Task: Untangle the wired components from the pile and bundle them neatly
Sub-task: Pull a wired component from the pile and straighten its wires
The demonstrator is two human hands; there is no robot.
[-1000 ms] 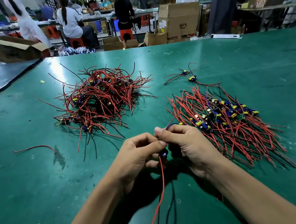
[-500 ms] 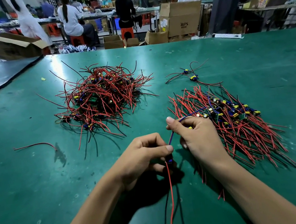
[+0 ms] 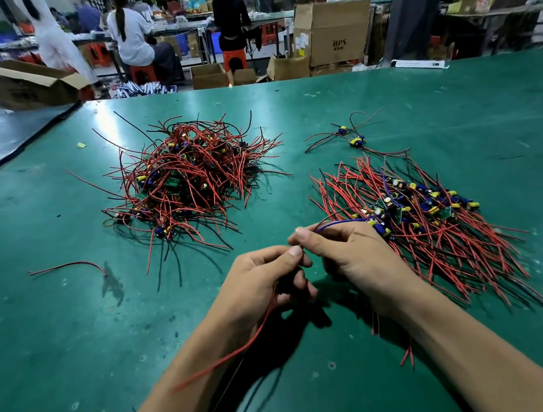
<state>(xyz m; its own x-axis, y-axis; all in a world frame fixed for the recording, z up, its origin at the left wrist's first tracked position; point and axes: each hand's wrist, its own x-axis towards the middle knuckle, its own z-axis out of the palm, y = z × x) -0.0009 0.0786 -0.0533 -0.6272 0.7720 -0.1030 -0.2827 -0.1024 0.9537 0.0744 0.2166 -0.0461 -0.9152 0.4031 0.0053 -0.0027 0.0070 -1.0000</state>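
The work is on a green table (image 3: 75,352), and one wired component (image 3: 267,313) is held between both hands, just above the table at about six o'clock from the two piles. The left hand (image 3: 259,283) has its fingers curled, with thumb and forefinger pressed together on the part. The right hand (image 3: 359,256) pinches a thin blue wire (image 3: 338,223) between thumb and forefinger. A red lead (image 3: 199,374) hangs from the left hand toward seven o'clock. I judge the part to be very light, with soft, limp wires that bend easily and catch on each other, and with small solder joints that a hard pull could break. It is better to hold it at the small body and let the wires slide through the fingers. The tangled pile (image 3: 187,179) lies at eleven o'clock from the hands. The straightened pile (image 3: 420,220) lies at two o'clock, just beside the right hand. Two loose components (image 3: 350,136) lie at one o'clock, farther away, and a single red wire (image 3: 67,266) lies at nine o'clock. The body of the held part is hidden between the fingers, so I cannot tell its shape. The red lead is blurred, and I cannot say whether a dark lead runs beside it. In the tangled pile it is not possible to follow any one wire.
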